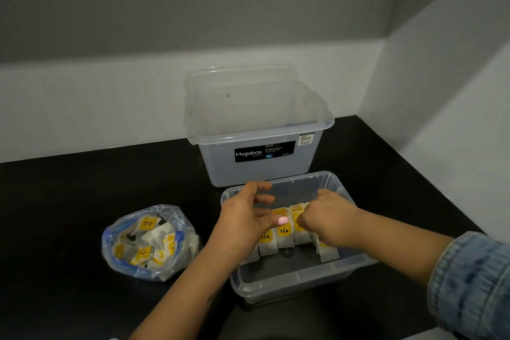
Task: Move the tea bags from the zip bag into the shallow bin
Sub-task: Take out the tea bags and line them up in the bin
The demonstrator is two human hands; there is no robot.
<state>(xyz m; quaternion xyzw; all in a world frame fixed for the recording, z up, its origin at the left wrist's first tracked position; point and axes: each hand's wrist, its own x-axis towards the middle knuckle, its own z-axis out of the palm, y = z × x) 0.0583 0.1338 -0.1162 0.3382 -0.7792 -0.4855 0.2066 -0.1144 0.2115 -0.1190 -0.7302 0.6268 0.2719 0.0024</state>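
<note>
The shallow bin point(289, 281) sits on the black counter point(69, 201) beneath both hands. A row of tea bags point(284, 234) stands upright inside it, yellow labels up; the row's long axis runs from the left hand point(245, 218) to the right hand point(328, 218). The left hand is spread wide, thumb against the row. The right hand, fingers curled, grips the row's far end. Left of the left hand lies the open zip bag point(150, 241), holding more tea bags. Beyond both hands stands a tall clear box point(259, 146).

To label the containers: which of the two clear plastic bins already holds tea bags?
The shallow bin nearest the person; a row of tea bags stands inside. The tall Megabox bin behind shows none.
</note>
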